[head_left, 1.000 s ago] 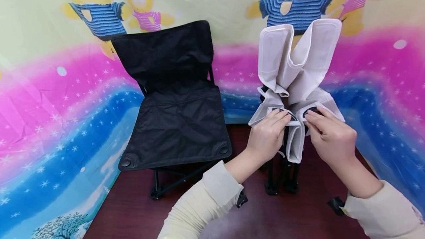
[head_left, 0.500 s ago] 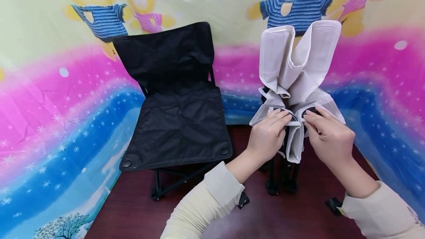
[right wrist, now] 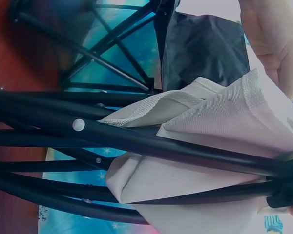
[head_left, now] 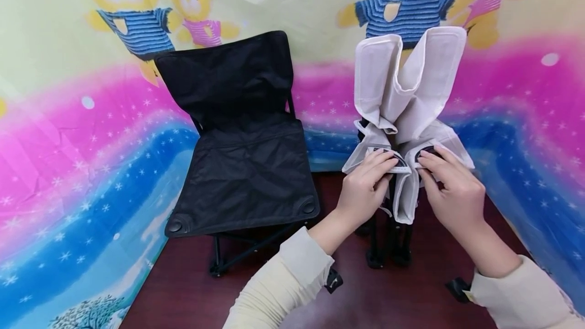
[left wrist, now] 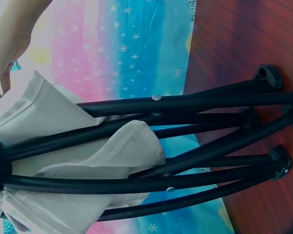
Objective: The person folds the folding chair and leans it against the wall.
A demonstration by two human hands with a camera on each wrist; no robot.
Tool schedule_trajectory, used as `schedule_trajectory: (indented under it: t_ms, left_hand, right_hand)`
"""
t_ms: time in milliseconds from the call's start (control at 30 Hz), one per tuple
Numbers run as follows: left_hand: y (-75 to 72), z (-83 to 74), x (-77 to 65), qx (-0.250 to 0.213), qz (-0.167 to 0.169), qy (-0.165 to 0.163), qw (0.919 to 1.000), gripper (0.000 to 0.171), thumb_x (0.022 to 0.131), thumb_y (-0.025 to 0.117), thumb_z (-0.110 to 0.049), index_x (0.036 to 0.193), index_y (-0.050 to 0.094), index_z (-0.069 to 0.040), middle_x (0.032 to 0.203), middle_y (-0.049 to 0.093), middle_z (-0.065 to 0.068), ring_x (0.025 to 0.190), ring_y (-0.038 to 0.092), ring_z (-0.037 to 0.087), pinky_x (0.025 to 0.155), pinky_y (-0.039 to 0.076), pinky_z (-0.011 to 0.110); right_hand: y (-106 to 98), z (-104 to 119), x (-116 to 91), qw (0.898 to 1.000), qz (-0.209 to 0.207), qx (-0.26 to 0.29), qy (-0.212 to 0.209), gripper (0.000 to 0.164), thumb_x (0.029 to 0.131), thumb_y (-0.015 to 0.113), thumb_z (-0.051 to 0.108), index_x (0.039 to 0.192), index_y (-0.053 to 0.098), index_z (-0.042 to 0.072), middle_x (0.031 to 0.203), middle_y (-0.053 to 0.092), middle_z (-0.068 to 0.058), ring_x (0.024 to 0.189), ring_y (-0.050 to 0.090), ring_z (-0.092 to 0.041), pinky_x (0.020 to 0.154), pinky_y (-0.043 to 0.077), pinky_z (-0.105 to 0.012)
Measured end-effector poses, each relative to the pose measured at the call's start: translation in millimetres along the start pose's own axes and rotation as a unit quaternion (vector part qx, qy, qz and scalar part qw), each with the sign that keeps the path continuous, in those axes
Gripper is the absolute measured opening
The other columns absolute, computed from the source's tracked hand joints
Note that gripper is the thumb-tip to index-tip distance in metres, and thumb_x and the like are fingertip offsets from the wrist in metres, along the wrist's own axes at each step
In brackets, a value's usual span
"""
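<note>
A white folding chair [head_left: 411,90] stands at the right in the head view, its fabric bunched and its black legs [left wrist: 127,185] drawn close together. My left hand [head_left: 365,184] grips the black-patched front corner on the left side of its seat. The other front corner is gripped by my right hand [head_left: 454,184], fingers over the dark patch and thumb beneath. Both wrist views show the crossed tubes and folds of white cloth [right wrist: 210,131] hanging among them. Most of each thumb's contact is hidden.
An unfolded black folding chair [head_left: 242,166] stands left of the white one on the dark red tabletop [head_left: 183,288]. Behind both hangs a colourful cloth [head_left: 329,95] printed with bears. Small black straps or clips show near each sleeve cuff [head_left: 303,258].
Both hands keep their hold on the seat corners. My left hand's fingers shift slightly on the patch, and the view drifts a little. The chairs stay in place.
</note>
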State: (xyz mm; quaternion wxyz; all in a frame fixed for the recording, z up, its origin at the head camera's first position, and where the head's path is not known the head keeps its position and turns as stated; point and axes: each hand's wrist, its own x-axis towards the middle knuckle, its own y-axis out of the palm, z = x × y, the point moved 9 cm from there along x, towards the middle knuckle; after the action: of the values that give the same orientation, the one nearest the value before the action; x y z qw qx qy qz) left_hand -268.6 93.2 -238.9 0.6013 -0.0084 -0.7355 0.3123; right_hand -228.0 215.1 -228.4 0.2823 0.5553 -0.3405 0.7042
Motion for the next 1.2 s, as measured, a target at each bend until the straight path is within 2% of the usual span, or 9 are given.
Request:
schedule_trajectory:
  t_ms: [133,300,600,767,967,1200]
  left_hand:
    - [0.6,4.1,1.4,-0.033,0.012,-0.006,0.9994,0.026,0.076,0.063,-0.002,0.102,0.064,-0.001,0.108,0.059,0.008,0.110,0.046,0.013,0.096,0.028,0.023]
    - [2.1,8.0,2.4,-0.050,0.037,-0.015,0.9980,0.027,0.077,0.062,-0.004,0.104,0.063,-0.002,0.111,0.057,0.007,0.113,0.043,0.010,0.096,0.027,0.019]
    - [1.3,14.8,2.7,-0.079,0.073,-0.030,0.9937,0.032,0.077,0.063,-0.005,0.109,0.060,-0.004,0.115,0.055,0.007,0.115,0.040,0.008,0.095,0.026,0.015]
    - [-1.5,14.3,-1.2,-0.080,0.059,-0.034,0.9945,0.032,0.077,0.063,-0.006,0.109,0.060,-0.003,0.115,0.055,0.008,0.115,0.041,0.010,0.094,0.027,0.016]
    - [-7.5,16.9,-8.4,-0.089,0.026,-0.042,0.9948,0.032,0.077,0.063,-0.005,0.108,0.060,-0.001,0.115,0.054,0.010,0.115,0.041,0.011,0.094,0.029,0.018]
    - [-13.5,25.7,-21.6,-0.110,-0.011,-0.082,0.9904,0.039,0.075,0.064,0.000,0.112,0.056,0.001,0.118,0.051,0.012,0.115,0.041,0.011,0.091,0.033,0.019]
  right_hand:
    - [-2,-2,0,1.000,0.007,0.021,0.001,0.041,0.086,0.051,0.033,0.087,0.066,-0.005,0.089,0.063,-0.017,0.095,0.055,-0.033,0.091,0.037,-0.027]
    - [-3,-5,0,0.999,0.020,0.029,0.010,0.045,0.086,0.051,0.035,0.087,0.065,-0.007,0.093,0.062,-0.019,0.097,0.054,-0.032,0.091,0.036,-0.026]
    - [-17,3,5,0.998,-0.020,0.039,0.044,0.052,0.083,0.052,0.040,0.084,0.063,-0.011,0.094,0.060,-0.023,0.098,0.055,-0.022,0.089,0.036,-0.019]
    - [-20,1,-1,0.997,-0.032,0.040,0.050,0.051,0.082,0.054,0.040,0.084,0.063,-0.010,0.095,0.060,-0.023,0.098,0.055,-0.024,0.088,0.036,-0.018]
    - [-20,-13,-16,0.996,-0.044,0.046,0.058,0.044,0.079,0.059,0.037,0.089,0.065,-0.006,0.098,0.061,-0.018,0.098,0.055,-0.024,0.088,0.037,-0.021]
    - [-24,-20,-28,0.994,-0.064,0.059,0.064,0.041,0.077,0.062,0.034,0.095,0.065,-0.003,0.102,0.060,-0.017,0.100,0.054,-0.027,0.090,0.037,-0.028]
